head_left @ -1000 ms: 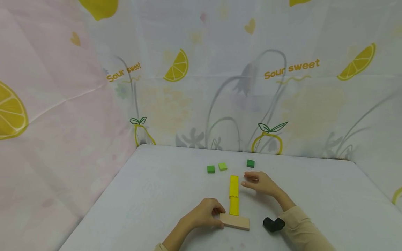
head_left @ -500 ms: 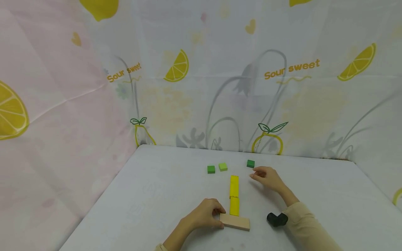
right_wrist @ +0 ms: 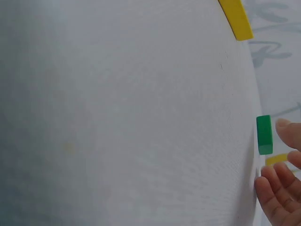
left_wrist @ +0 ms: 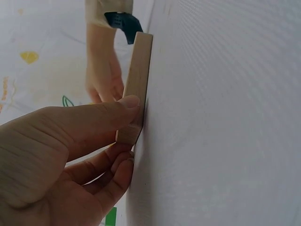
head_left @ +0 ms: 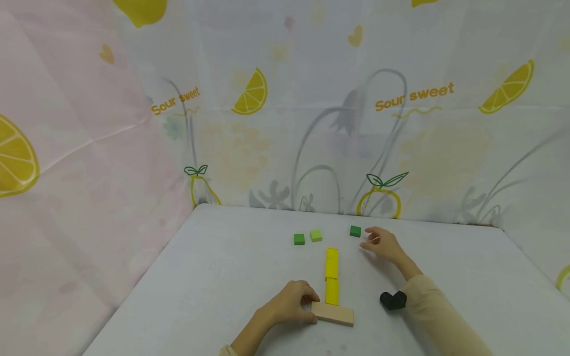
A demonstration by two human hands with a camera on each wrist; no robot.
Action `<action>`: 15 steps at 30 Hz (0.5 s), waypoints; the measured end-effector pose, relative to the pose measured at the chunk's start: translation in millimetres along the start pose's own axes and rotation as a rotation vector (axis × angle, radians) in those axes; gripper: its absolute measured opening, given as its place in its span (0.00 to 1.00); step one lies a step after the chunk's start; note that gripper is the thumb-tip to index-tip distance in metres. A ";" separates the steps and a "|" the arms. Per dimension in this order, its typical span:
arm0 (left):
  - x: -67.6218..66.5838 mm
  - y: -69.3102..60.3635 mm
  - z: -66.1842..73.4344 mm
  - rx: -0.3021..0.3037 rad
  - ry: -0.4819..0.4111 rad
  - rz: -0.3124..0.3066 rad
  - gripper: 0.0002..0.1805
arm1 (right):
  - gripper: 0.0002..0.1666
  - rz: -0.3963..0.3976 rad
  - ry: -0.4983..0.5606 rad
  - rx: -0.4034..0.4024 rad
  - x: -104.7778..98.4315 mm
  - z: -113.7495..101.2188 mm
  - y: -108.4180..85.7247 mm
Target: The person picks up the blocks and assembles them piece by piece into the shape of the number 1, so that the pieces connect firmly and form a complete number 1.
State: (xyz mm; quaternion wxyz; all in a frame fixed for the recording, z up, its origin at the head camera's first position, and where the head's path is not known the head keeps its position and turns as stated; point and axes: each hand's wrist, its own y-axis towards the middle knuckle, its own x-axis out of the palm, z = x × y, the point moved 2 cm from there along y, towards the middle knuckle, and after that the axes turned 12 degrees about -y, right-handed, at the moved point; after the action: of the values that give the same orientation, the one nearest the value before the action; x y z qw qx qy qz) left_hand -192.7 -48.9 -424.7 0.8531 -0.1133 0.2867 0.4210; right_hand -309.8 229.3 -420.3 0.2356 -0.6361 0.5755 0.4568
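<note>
My left hand (head_left: 291, 302) pinches the left end of a plain wooden block (head_left: 335, 314) that lies on the table. In the left wrist view the thumb presses one face of this block (left_wrist: 136, 77) and the fingers curl under its near end. My right hand (head_left: 383, 244) is held just right of a dark green block (head_left: 355, 231), fingers apart and holding nothing. The right wrist view shows the green block (right_wrist: 264, 135) beside the thumb, not touched. Two yellow blocks (head_left: 331, 264) lie end to end in a line behind the wooden block.
A green block (head_left: 299, 240) and a light green block (head_left: 316, 236) lie at the back, left of the dark green one. A black wrist device (head_left: 393, 300) sits at the right sleeve. A printed cloth (head_left: 285, 148) hangs behind the white table (head_left: 213, 267).
My right hand has moved away from beside the yellow blocks, back and to the right, to the dark green block. The left hand and the wooden block have stayed in place.
</note>
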 end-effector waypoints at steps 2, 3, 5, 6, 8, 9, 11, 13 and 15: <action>0.0 0.2 -0.2 0.005 0.008 0.000 0.17 | 0.26 0.003 0.003 0.004 0.5 1.6 2.8; 0.1 0.3 -0.4 0.007 0.011 0.000 0.17 | 0.26 0.000 0.003 0.006 0.9 2.4 3.9; 0.2 0.4 -0.2 0.007 0.011 -0.001 0.17 | 0.26 -0.008 0.003 0.004 1.2 3.2 5.5; 0.2 0.5 0.0 0.007 0.014 -0.003 0.17 | 0.26 -0.012 0.000 0.005 1.4 3.6 6.2; 0.2 0.5 0.4 0.006 0.014 -0.004 0.17 | 0.25 -0.018 -0.002 0.003 1.3 3.7 7.2; 0.1 0.5 0.7 0.004 0.012 -0.004 0.17 | 0.25 -0.021 -0.004 0.001 1.0 3.5 7.6; -0.2 0.3 1.4 -0.001 0.010 -0.003 0.17 | 0.25 -0.026 -0.008 -0.002 0.7 3.3 8.4; -0.4 0.0 1.7 -0.006 0.007 -0.003 0.17 | 0.25 -0.031 -0.007 -0.004 0.1 3.0 9.2; -0.7 -0.6 1.9 -0.005 0.009 -0.002 0.17 | 0.26 -0.044 -0.006 0.003 0.4 2.8 9.7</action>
State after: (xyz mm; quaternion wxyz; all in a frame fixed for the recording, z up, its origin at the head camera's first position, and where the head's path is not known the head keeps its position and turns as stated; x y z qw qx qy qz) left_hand -191.8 -48.9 -422.7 0.8520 -0.1177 0.2892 0.4204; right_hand -319.9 229.2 -419.8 0.2484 -0.6469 0.5612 0.4526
